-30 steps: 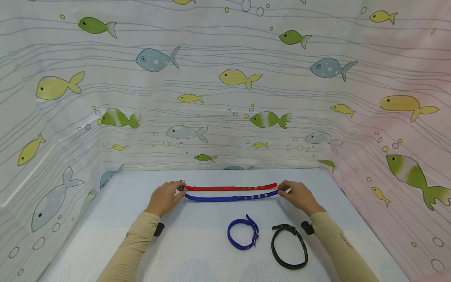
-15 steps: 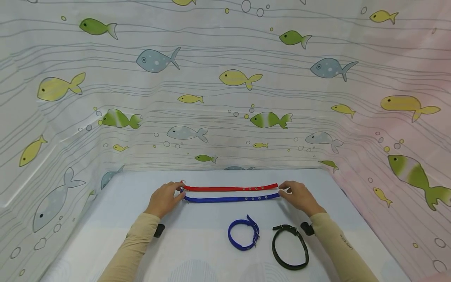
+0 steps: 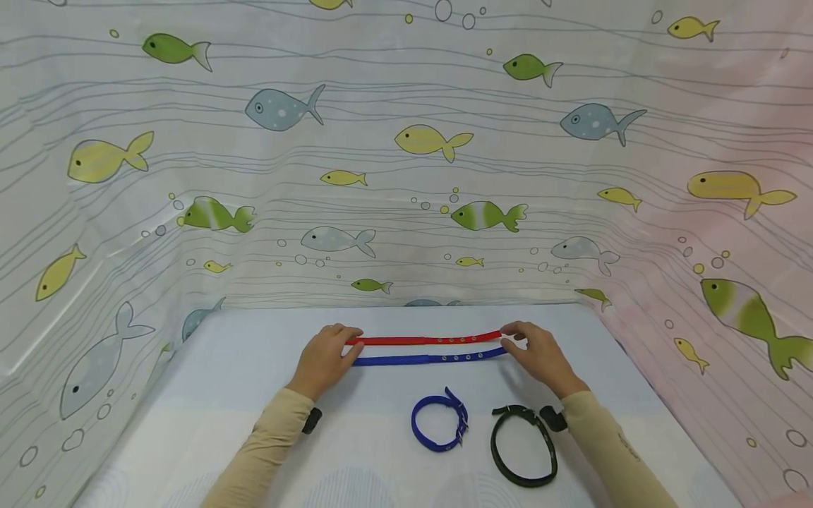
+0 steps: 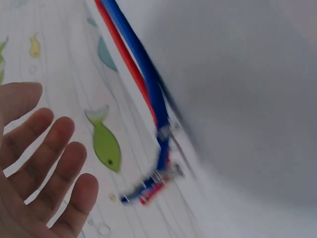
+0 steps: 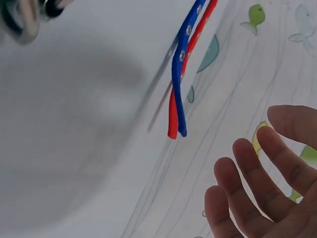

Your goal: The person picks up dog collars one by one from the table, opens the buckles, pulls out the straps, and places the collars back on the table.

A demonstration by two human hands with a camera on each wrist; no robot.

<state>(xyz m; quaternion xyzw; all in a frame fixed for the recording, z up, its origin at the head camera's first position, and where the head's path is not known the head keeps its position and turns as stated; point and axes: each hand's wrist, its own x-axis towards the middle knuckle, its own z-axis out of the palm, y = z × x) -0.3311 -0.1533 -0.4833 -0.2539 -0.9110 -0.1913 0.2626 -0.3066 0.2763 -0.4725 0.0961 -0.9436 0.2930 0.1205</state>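
- L hand (image 3: 327, 358) has slid inward since 0.5 s ago: was at the buckle end, now sits further R over the straps' left end, hiding the buckles in head view.
- L wrist cam shows fingers (image 4: 47, 163) spread and clear of the straps, so L grip is released, holds nothing.
- R hand (image 3: 536, 353) barely moved; stays at the tip end. R wrist cam: fingers (image 5: 257, 183) extended, off the strap tips, so R grip is released too.
- Red strap (image 3: 424, 340) and blue strap (image 3: 427, 358) lie flat, parallel, near each other, across far half of bench (image 3: 241, 367).
- Read: both straps laid out straight, hands letting go.
- Room: blue loop collar (image 3: 438, 422) and black loop collar (image 3: 524, 444) sit nearer the person, between the forearms.
- Fish-print curtain (image 3: 406, 176) walls in back and both sides; L half of bench is open, R edge close to R arm.
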